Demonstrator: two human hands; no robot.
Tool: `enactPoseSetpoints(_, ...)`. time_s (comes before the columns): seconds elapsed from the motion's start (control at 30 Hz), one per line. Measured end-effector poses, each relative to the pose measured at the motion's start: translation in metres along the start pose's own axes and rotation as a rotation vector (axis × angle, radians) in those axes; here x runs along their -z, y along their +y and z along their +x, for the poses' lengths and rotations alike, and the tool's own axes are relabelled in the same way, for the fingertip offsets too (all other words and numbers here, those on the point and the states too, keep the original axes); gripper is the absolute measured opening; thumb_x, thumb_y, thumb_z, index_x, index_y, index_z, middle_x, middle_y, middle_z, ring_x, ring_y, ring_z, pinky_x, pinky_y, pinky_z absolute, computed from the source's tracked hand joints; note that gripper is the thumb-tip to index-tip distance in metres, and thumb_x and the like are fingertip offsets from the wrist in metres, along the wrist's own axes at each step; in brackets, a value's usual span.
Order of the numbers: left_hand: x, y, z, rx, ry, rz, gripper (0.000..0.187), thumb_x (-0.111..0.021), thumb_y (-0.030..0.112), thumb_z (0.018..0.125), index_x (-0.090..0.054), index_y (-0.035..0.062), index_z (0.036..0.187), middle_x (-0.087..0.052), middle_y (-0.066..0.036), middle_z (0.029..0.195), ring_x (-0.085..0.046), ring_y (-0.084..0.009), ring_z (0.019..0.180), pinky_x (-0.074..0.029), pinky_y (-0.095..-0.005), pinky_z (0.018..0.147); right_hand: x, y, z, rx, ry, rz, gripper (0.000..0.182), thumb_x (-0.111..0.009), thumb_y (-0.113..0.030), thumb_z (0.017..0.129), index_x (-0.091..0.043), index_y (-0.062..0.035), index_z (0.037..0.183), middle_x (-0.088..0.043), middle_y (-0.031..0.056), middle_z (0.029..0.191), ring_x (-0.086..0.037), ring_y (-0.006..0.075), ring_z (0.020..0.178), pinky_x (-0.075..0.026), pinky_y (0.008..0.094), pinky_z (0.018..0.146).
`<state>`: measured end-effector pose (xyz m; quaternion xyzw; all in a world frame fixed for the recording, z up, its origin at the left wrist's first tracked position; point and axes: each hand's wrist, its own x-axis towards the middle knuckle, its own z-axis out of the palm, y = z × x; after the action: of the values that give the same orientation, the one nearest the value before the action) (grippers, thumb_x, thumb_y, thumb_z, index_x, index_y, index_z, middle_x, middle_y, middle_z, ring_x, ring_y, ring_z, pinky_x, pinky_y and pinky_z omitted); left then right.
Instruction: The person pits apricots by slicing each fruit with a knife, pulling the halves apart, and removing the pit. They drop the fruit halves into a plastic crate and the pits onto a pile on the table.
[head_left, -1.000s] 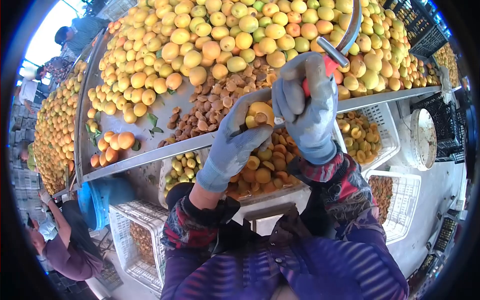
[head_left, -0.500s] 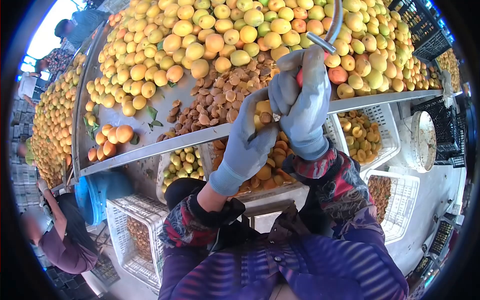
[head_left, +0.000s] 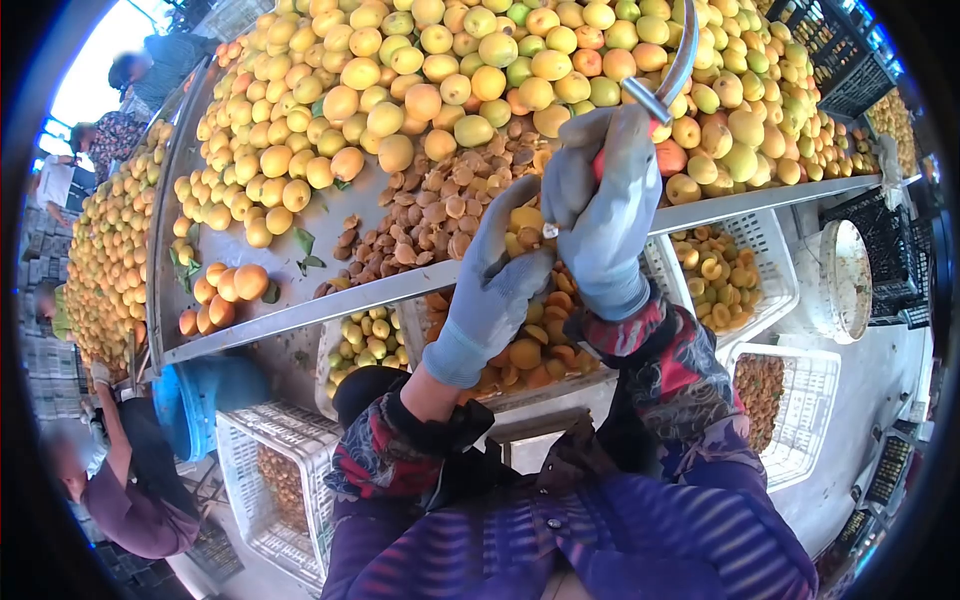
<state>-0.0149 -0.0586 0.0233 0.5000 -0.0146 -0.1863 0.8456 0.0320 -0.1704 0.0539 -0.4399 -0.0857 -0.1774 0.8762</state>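
My left hand, in a grey-blue work glove, is closed around an apricot between thumb and fingers. My right hand, gloved alike, grips a curved metal tool by its red handle; the curved part arcs up beyond the fist. A small pale tip shows at the apricot's right side, where the hands meet. Just beyond my left hand lies a heap of brown apricot pits on the metal table. Below both hands sit halved apricots in a container, partly hidden by my left hand.
A big heap of whole apricots covers the table's far side. White crates with pits or fruit stand below its edge. A blue barrel and white bucket flank me. Another person works at the left.
The hands remain together on the apricot, and the right hand has turned slightly, tilting the curved tool. The view has shifted a little.
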Motion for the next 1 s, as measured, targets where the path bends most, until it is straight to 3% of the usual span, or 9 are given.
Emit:
enactPoseSetpoints(0.1, 0.006, -0.002, 0.001, -0.051, -0.047, 0.026, 0.063, -0.051, 0.000, 0.084, -0.029, 0.0039, 0.143, -0.044, -0.005, 0.121, -0.047, -0.0077, 0.094, -0.041, -0.0196, 0.082, -0.006, 0.003, -0.008, -0.003, -0.032, -0.028, 0.036, -0.046, -0.035, 0.099, -0.053, -0.0021, 0.085, -0.040, -0.0027, 0.047, -0.031, 0.0041, 0.035, -0.023, 0.0214, 0.035)
enactPoseSetpoints(0.27, 0.006, -0.006, 0.000, -0.265, 0.005, 0.309, 0.068, -0.052, -0.003, 0.081, -0.026, 0.0019, 0.144, -0.041, -0.011, 0.135, -0.045, -0.0171, 0.119, -0.035, -0.0271, 0.099, -0.006, 0.009, -0.008, -0.023, -0.078, -0.132, 0.046, -0.035, -0.042, 0.101, -0.053, -0.0014, 0.089, -0.034, -0.0026, 0.045, -0.026, 0.0070, 0.035, -0.022, 0.0240, 0.036)
enactPoseSetpoints(0.37, 0.007, -0.009, 0.002, -0.416, 0.002, 0.564, 0.070, -0.050, -0.004, 0.079, -0.023, -0.0010, 0.144, -0.036, -0.015, 0.142, -0.036, -0.0221, 0.131, -0.027, -0.0312, 0.108, -0.006, 0.007, -0.006, -0.227, 0.068, 0.002, 0.046, -0.039, -0.049, 0.097, -0.051, -0.0055, 0.087, -0.026, -0.0056, 0.047, -0.022, 0.0064, 0.037, -0.019, 0.0243, 0.036)
enactPoseSetpoints(0.7, 0.008, -0.015, 0.010, -0.539, 0.015, 0.723, 0.064, -0.051, -0.002, 0.082, -0.026, -0.0026, 0.142, -0.038, -0.016, 0.139, -0.036, -0.0249, 0.131, -0.025, -0.0327, 0.109, 0.011, 0.019, 0.007, -0.452, 0.269, 0.269, 0.048, -0.049, -0.057, 0.091, -0.049, -0.0095, 0.087, -0.026, -0.0071, 0.056, -0.024, 0.0069, 0.045, -0.022, 0.0240, 0.042)
enactPoseSetpoints(0.77, 0.004, -0.006, 0.006, -0.293, 0.096, 0.584, 0.053, -0.050, 0.003, 0.087, -0.035, -0.0003, 0.137, -0.052, -0.015, 0.119, -0.057, -0.0219, 0.103, -0.045, -0.0296, 0.089, 0.014, 0.021, 0.009, -0.467, 0.277, 0.333, 0.048, -0.052, -0.057, 0.089, -0.049, -0.0090, 0.087, -0.026, -0.0070, 0.057, -0.025, 0.0075, 0.046, -0.024, 0.0243, 0.045)
enactPoseSetpoints(0.8, 0.002, 0.002, 0.005, -0.290, 0.096, 0.584, 0.053, -0.050, 0.003, 0.087, -0.035, -0.0003, 0.137, -0.052, -0.015, 0.119, -0.057, -0.0219, 0.103, -0.045, -0.0296, 0.089, 0.017, 0.020, 0.011, -0.467, 0.279, 0.333, 0.048, -0.052, -0.057, 0.089, -0.049, -0.0090, 0.087, -0.026, -0.0070, 0.057, -0.025, 0.0075, 0.046, -0.024, 0.0243, 0.045)
enactPoseSetpoints(0.87, 0.002, 0.013, 0.004, -0.149, 0.075, 0.303, 0.043, -0.052, 0.010, 0.091, -0.043, 0.0021, 0.132, -0.057, -0.009, 0.092, -0.055, -0.0119, 0.064, -0.045, -0.0221, 0.056, 0.026, 0.020, 0.016, -0.381, 0.205, 0.351, 0.048, -0.054, -0.056, 0.089, -0.050, -0.0084, 0.086, -0.026, -0.0070, 0.058, -0.025, 0.0074, 0.046, -0.025, 0.0244, 0.045)
enactPoseSetpoints(0.9, 0.005, -0.001, 0.013, -0.258, 0.164, 0.149, 0.033, -0.055, 0.020, 0.093, -0.051, 0.0005, 0.120, -0.056, -0.005, 0.073, -0.044, -0.0075, 0.044, -0.033, -0.0195, 0.039, 0.031, 0.019, 0.019, -0.347, 0.204, 0.336, 0.046, -0.055, -0.053, 0.089, -0.050, -0.0080, 0.085, -0.026, -0.0071, 0.058, -0.025, 0.0073, 0.047, -0.025, 0.0244, 0.045)
enactPoseSetpoints(1.0, 0.013, 0.012, 0.016, -0.122, 0.256, -0.021, 0.025, -0.053, 0.026, 0.095, -0.057, 0.0030, 0.104, -0.054, -0.003, 0.068, -0.044, -0.0094, 0.049, -0.034, -0.0226, 0.045, 0.041, 0.015, 0.023, -0.272, 0.124, 0.320, 0.040, -0.056, -0.047, 0.091, -0.052, -0.0077, 0.085, -0.028, -0.0062, 0.059, -0.026, 0.0079, 0.048, -0.026, 0.0249, 0.047)
